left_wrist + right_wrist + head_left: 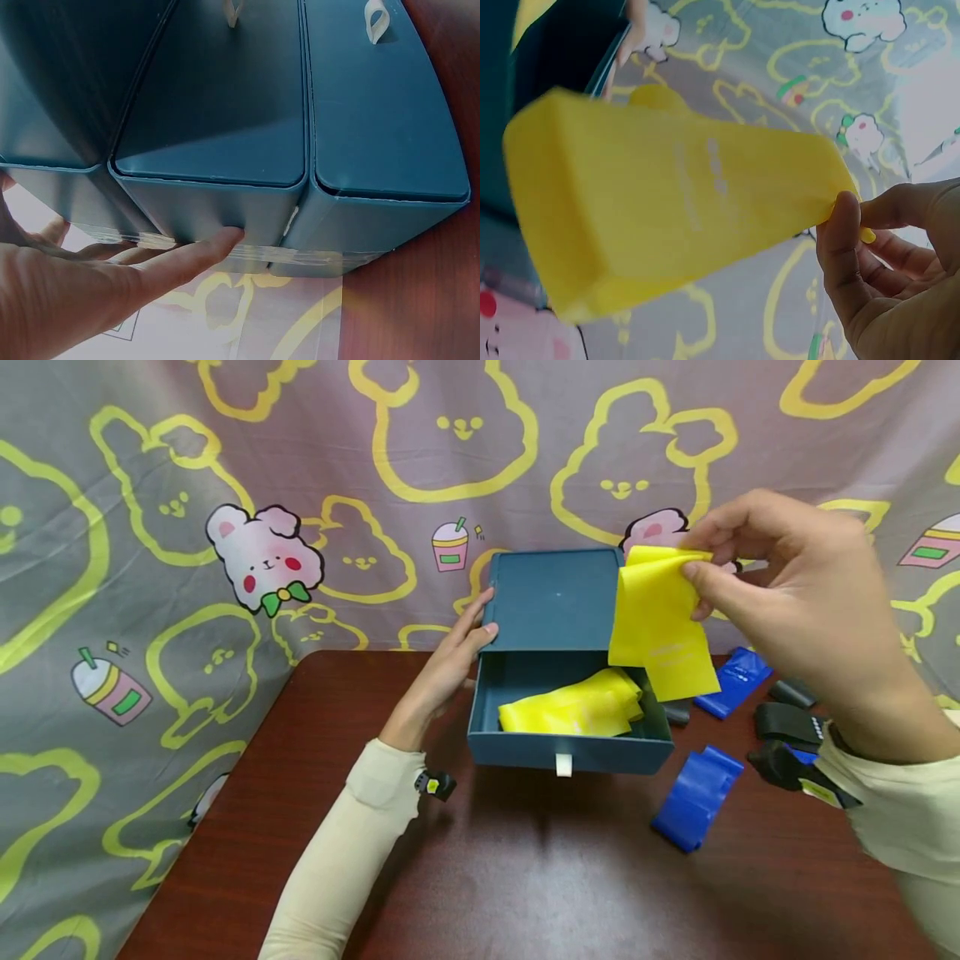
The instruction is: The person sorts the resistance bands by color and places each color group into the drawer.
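My right hand (802, 585) pinches the upper end of a folded yellow resistance band (663, 631) between thumb and fingers. The band hangs beside the right edge of a teal drawer box (555, 597); its faint white print shows in the right wrist view. The box's pulled-out drawer (517, 752), with a white pull tab (564, 765), contains more yellow band (566, 710), lying folded. My left hand (450, 660) rests against the left side of the box, thumb near its front edge. In the left wrist view, the thumb (191, 266) lies straight along the box's side.
Right of the drawer, blue bands (697, 797) lie folded on the dark red-brown table (525, 893). A black strap (787, 727) and dark grey bands (793, 693) lie farther right, partly behind my right forearm. A patterned cloth (360, 460) hangs directly behind the table.
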`<state>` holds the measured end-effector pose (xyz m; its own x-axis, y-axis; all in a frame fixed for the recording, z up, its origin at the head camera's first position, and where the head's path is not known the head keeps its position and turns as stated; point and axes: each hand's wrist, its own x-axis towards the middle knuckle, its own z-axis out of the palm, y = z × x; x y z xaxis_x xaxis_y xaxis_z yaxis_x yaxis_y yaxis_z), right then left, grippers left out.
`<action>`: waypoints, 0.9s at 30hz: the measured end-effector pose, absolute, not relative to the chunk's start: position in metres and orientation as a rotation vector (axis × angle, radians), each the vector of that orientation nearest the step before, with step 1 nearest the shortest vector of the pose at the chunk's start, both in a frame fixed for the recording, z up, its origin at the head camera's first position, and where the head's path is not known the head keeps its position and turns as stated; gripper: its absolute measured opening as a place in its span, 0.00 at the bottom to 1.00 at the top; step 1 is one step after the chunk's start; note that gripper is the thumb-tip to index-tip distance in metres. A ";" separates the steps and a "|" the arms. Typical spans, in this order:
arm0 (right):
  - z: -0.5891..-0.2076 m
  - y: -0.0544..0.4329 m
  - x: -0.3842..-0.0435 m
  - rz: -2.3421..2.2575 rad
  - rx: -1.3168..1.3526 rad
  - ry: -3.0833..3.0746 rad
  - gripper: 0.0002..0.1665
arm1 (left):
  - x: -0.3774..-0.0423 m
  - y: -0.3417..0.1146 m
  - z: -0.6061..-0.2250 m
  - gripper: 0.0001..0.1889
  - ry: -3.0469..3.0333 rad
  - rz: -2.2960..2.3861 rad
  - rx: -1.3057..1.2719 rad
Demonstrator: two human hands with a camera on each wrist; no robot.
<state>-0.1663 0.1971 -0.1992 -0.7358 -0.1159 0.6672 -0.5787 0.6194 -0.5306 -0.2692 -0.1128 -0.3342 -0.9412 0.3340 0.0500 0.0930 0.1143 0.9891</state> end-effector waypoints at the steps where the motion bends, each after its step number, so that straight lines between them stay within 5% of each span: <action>1: -0.198 0.192 -0.166 1.029 0.556 -2.249 0.10 | -0.269 -0.113 -0.334 0.32 2.201 1.926 0.424; 27: -0.222 0.094 -0.163 1.458 0.725 -2.209 0.06 | -0.269 -0.113 -0.333 0.32 2.250 1.890 0.387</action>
